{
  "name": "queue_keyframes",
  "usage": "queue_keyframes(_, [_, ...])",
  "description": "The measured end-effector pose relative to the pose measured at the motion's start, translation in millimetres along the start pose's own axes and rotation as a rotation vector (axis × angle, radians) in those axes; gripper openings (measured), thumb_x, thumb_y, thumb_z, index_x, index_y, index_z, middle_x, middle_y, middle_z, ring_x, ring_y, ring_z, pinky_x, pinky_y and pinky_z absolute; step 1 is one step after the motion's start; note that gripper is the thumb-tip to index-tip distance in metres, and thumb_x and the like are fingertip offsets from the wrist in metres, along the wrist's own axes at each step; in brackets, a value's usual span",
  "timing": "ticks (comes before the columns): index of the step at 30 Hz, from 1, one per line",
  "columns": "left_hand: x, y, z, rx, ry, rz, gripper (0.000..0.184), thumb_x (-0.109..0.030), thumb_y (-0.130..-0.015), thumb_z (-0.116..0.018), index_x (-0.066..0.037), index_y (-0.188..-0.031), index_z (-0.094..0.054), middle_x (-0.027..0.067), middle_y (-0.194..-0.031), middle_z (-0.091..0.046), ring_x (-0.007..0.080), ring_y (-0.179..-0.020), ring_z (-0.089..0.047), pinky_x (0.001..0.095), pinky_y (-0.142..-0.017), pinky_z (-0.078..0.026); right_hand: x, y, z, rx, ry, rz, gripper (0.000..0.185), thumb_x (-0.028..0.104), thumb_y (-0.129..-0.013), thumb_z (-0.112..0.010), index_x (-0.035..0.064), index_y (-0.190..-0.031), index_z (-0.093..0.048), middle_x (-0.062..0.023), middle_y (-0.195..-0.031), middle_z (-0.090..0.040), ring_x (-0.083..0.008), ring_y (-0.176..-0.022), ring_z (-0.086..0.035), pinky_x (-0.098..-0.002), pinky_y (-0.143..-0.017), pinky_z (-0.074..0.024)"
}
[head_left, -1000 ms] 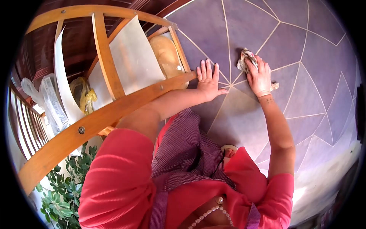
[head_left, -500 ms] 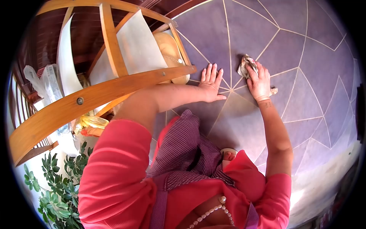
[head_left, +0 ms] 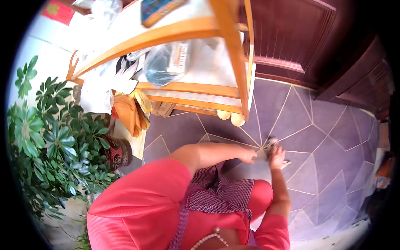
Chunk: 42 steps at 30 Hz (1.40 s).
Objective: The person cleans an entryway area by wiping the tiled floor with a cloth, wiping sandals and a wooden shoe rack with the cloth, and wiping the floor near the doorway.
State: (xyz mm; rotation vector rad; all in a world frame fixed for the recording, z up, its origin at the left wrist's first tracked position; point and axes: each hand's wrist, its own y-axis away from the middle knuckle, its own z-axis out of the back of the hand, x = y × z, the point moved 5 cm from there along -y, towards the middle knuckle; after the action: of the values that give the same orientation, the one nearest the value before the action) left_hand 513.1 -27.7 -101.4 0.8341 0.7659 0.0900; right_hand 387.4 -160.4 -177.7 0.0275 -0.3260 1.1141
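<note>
My right hand (head_left: 276, 158) presses a crumpled, light patterned cloth (head_left: 272, 141) against the purple-grey floor (head_left: 300, 137), near the point where the pale lines meet. A small pale end of something shows beside that wrist, at its right. Just left of the cloth, my left hand (head_left: 248, 155) is above the floor, blurred, its fingers not clearly made out. Nothing can be seen in it.
A wooden rack (head_left: 200, 89) with a plastic bag (head_left: 164, 66) stands ahead on the left, slippers (head_left: 231, 116) under it. A leafy plant (head_left: 54, 141) in a dark pot (head_left: 118, 153) is at left. Beyond the floor is a dark red door (head_left: 283, 33).
The view has swung up and left, showing more rack, plant and door. My left hand's spread fingers have drawn in and blurred. My right hand still has the cloth.
</note>
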Motion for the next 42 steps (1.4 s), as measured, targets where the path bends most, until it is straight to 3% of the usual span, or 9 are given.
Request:
queue_keyframes(3, [-22.0, 64.7, 23.8, -0.234, 0.172, -0.101, 0.052, -0.036, -0.087, -0.058, -0.005, -0.128, -0.050, 0.0215, -0.117, -0.058, 0.0361, -0.109, -0.056, 0.0415, -0.092, -0.045, 23.1, 61.6, 5.8, 0.447, 0.045, -0.123, 0.046, 0.019, -0.081, -0.056, 0.0284, -0.126, -0.053, -0.0020, -0.122, -0.047, -0.0304, -0.105, -0.047, -0.0432, -0.083, -0.0475])
queue_keyframes(5, [-40.9, 114.6, 49.4, -0.211, 0.161, -0.150, 0.049, -0.032, -0.088, -0.057, -0.004, -0.128, -0.050, 0.0225, -0.120, -0.056, 0.0368, -0.112, -0.054, 0.0417, -0.095, -0.043, 34.3, 98.2, 32.8, 0.663, -0.019, -0.320, 0.040, 0.032, -0.087, -0.050, 0.0258, -0.127, -0.051, -0.0031, -0.129, -0.048, -0.0304, -0.112, -0.048, -0.0436, -0.090, -0.0459])
queue_keyframes(10, [-65.1, 195.1, 93.1, -0.395, 0.114, -0.293, 0.038, -0.029, -0.089, -0.057, -0.002, -0.116, -0.058, 0.0190, -0.112, -0.061, 0.0347, -0.105, -0.057, 0.0411, -0.091, -0.045, -17.5, 208.6, 18.2, 0.567, -0.396, -0.780, 0.047, 0.030, -0.081, -0.059, 0.0206, -0.127, -0.055, -0.0117, -0.118, -0.062, -0.0316, -0.109, -0.057, -0.0388, -0.092, -0.0467])
queue_keyframes(15, [-80.5, 230.6, 112.1, -0.488, 0.030, -0.266, 0.029, -0.028, -0.086, -0.060, -0.002, -0.075, -0.058, 0.0134, -0.079, -0.058, 0.0334, -0.077, -0.059, 0.0441, -0.070, -0.046, 3.1, 220.8, 69.6, 0.733, -0.353, -0.720, 0.026, 0.026, -0.076, -0.062, 0.0127, -0.096, -0.072, -0.0154, -0.100, -0.067, -0.0312, -0.092, -0.065, -0.0390, -0.082, -0.0515])
queue_keyframes(17, [-88.2, 239.5, 110.3, -0.497, -0.015, -0.260, 0.029, -0.028, -0.085, -0.061, -0.002, -0.072, -0.057, 0.0130, -0.078, -0.058, 0.0330, -0.076, -0.059, 0.0443, -0.069, -0.046, 3.2, 213.4, 78.8, 0.724, -0.346, -0.566, 0.026, 0.026, -0.076, -0.063, 0.0123, -0.096, -0.073, -0.0147, -0.098, -0.068, -0.0307, -0.090, -0.066, -0.0391, -0.081, -0.0518])
queue_keyframes(32, [-130.6, 355.6, 148.9, -0.947, -0.099, -0.449, 0.021, -0.022, -0.079, -0.065, -0.005, -0.070, -0.056, 0.0063, -0.083, -0.055, 0.0257, -0.087, -0.056, 0.0398, -0.075, -0.047, -16.3, 125.2, 100.5, 0.527, -0.345, -0.681, 0.028, 0.018, -0.076, -0.061, 0.0145, -0.101, -0.071, -0.0182, -0.112, -0.057, -0.0343, -0.103, -0.058, -0.0393, -0.093, -0.0465])
queue_keyframes(36, [-144.9, 388.0, 165.2, -1.199, -0.295, -0.546, 0.018, -0.021, -0.076, -0.066, -0.008, -0.069, -0.055, 0.0059, -0.076, -0.052, 0.0245, -0.077, -0.056, 0.0385, -0.071, -0.048, -7.6, 124.4, 108.5, 0.559, -0.404, -0.660, 0.029, 0.021, -0.075, -0.062, 0.0150, -0.103, -0.070, -0.0180, -0.112, -0.056, -0.0342, -0.103, -0.057, -0.0385, -0.092, -0.0468])
queue_keyframes(40, [-148.3, 453.6, 213.7, -1.609, -0.574, -0.463, 0.018, -0.023, -0.077, -0.065, -0.012, -0.069, -0.053, 0.0045, -0.074, -0.052, 0.0235, -0.065, -0.057, 0.0373, -0.055, -0.047, 5.9, 121.2, 128.5, 0.430, -0.282, -0.565, 0.029, 0.012, -0.074, -0.062, 0.0076, -0.100, -0.071, -0.0156, -0.093, -0.069, -0.0285, -0.085, -0.067, -0.0345, -0.079, -0.0518])
queue_keyframes(42, [-127.3, 497.3, 259.5, -1.709, -0.180, -0.225, 0.016, -0.024, -0.084, -0.061, -0.009, -0.078, -0.057, 0.0078, -0.072, -0.059, 0.0255, -0.063, -0.058, 0.0371, -0.056, -0.047, 2.1, 126.2, 130.2, 0.429, -0.347, -0.601, 0.027, 0.013, -0.075, -0.062, 0.0076, -0.100, -0.071, -0.0156, -0.092, -0.069, -0.0281, -0.085, -0.067, -0.0345, -0.078, -0.0520])
